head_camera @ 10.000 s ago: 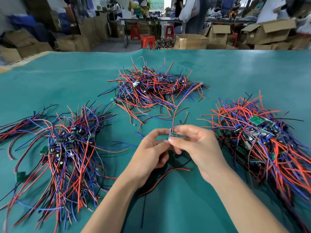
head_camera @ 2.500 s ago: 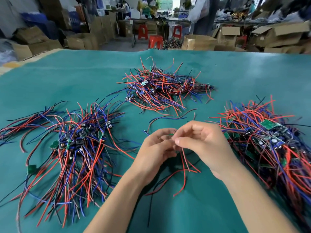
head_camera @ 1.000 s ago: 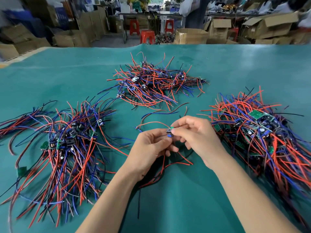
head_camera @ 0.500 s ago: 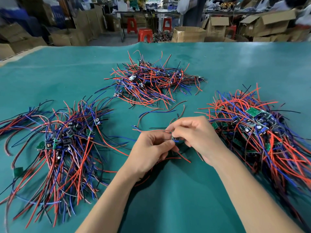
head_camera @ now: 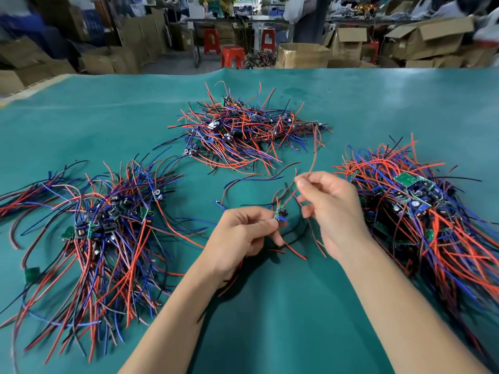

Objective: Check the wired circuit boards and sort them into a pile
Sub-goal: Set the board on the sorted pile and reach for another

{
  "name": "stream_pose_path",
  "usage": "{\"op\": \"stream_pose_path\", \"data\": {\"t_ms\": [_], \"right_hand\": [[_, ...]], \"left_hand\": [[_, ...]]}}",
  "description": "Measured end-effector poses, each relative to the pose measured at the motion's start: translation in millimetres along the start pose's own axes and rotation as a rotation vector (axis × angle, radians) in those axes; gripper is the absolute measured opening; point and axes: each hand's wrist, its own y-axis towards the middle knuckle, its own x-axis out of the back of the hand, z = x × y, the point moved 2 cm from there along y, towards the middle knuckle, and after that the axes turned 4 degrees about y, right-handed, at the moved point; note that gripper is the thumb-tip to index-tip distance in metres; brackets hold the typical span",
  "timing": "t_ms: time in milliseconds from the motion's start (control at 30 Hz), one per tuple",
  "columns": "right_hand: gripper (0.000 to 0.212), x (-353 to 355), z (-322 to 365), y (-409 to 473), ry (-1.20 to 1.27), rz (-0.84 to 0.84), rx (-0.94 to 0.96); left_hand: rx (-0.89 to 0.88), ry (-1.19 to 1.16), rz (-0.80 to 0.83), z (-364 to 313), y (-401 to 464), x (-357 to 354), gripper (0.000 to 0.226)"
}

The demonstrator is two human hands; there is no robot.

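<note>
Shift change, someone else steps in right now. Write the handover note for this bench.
Left hand: fingers pinch a small wired board above the green table.
Right hand: fingers pinch one of that board's wires, drawn up and out.
Three piles of wired boards lie on the table: left pile, far pile, right pile.
Done: many boards already piled; which pile holds the checked ones I cannot tell.
Left: finish checking the held board, place it, go on.

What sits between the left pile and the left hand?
Mostly bare green mat in the head view; a red wire trails from the left pile toward the left hand, which holds a small board.
</note>
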Motion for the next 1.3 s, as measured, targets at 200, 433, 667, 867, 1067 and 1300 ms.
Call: {"op": "stream_pose_path", "data": {"t_ms": [200, 433, 667, 867, 1067, 1300], "right_hand": [[0.016, 28, -4, 16, -0.006, -0.329, 0.141], [0.019, 23, -11, 15, 0.035, -0.168, -0.035], [0.022, -4, -3, -6, -0.184, 0.320, 0.076], [0.021, -2, 4, -6, 0.022, 0.109, 0.072], [0.013, 12, 27, -3, 0.076, -0.161, 0.178], [0.014, 34, 96, -15, 0.060, -0.300, 0.459]], "left_hand": [[0.028, 0.017, 0.034, 2, 0, -3, 0.014], [-0.029, -0.061, -0.137, 0, 1, -2, 0.016], [-0.020, -0.018, -0.171, 1, -2, -4, 0.026], [-0.048, 0.020, -0.046, -4, -5, -7, 0.025], [-0.057, 0.084, 0.047, -7, -8, -9, 0.024], [-0.076, 0.157, 0.055, -7, -9, -10, 0.022]]}}
